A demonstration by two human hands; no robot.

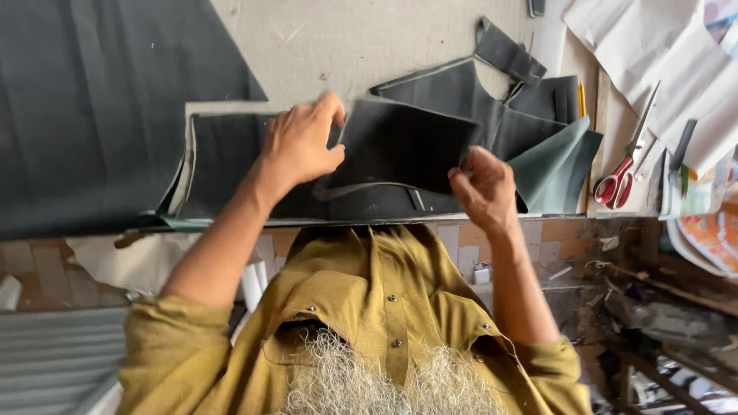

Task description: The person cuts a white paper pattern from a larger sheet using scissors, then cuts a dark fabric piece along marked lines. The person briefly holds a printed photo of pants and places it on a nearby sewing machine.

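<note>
Setting: worktable (346, 46) with a pale grey top fills the upper frame; below its near edge, tiled floor and clutter show at lower right.

Left hand: left hand (301, 144), centre left, fingers narrowed in a pinch on the upper left corner of the dark panel (403, 146), thumb on top.

Right hand: right hand (484, 188), centre right, closed on the same panel's lower right corner.

Panel position: centre of the frame, held between both hands and lifted a little off the cut pieces (492, 107) beneath it; its lower edge seems to curl up, though the dark-on-dark view makes that hard to judge.

Axis: long side runs left to right, tilted slightly down toward the right; each hand sits at one end, neither nearer than the other.

Under and beside: another dark piece with a pale edge (223, 154) lies flat at left, touching the panel; a grey-green folded piece (553, 161) lies just right of the right hand.

Large cloth: dark fabric sheet (92, 100) covers the upper left.

Tools: red-handled scissors (626, 165) at right, blades pointing up; a yellow pencil (582, 98) near them.

Paper: white sheets (661, 54) at upper right; colourful printed paper (711, 230) at the right edge, orange and green.
</note>
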